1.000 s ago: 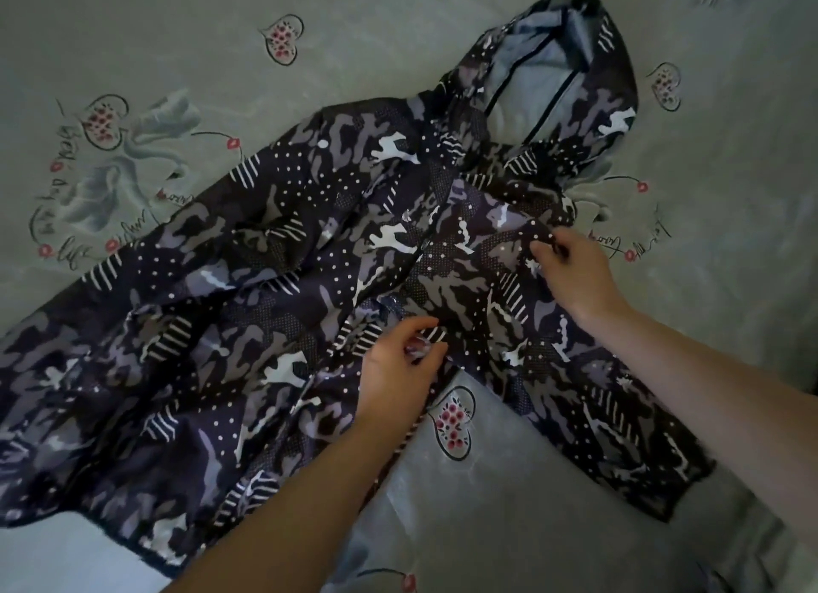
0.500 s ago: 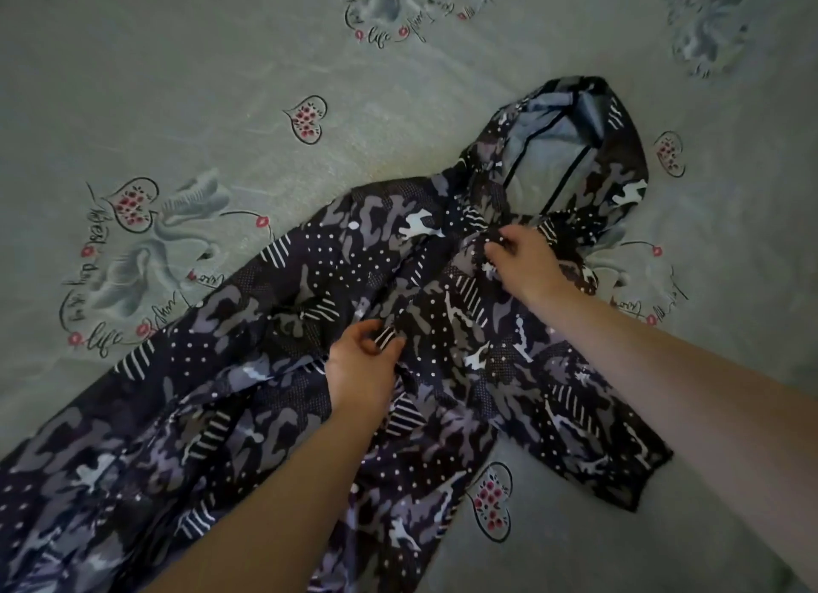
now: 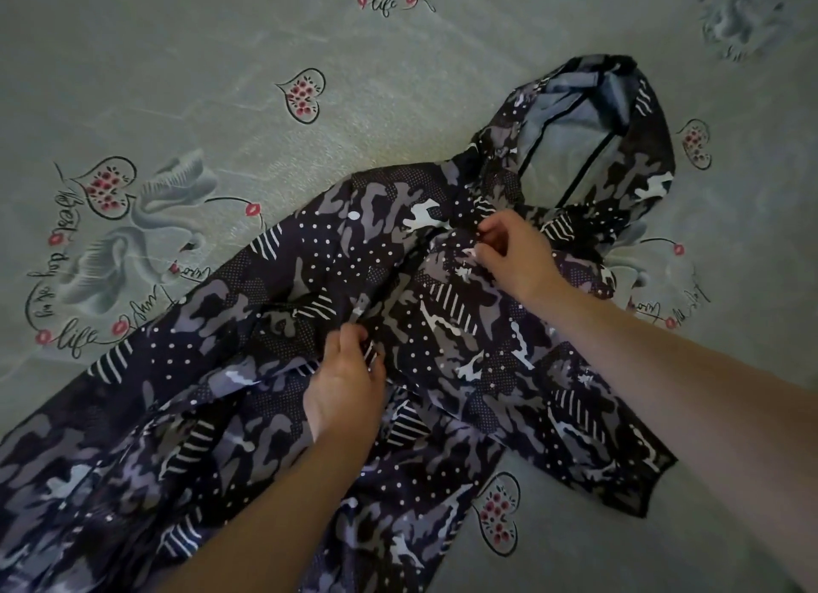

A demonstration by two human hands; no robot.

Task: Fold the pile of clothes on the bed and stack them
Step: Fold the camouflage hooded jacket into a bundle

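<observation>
both grips, left hand and right hand, pinching camouflage hooded jacket on heart-printed bedsheet

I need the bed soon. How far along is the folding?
Early. The camouflage jacket is spread on the bedsheet, hood flat. In hand: left hand and right hand pinch its front edge, near the chest and neck. Left: folding it and stacking; no folded stack shows.
</observation>
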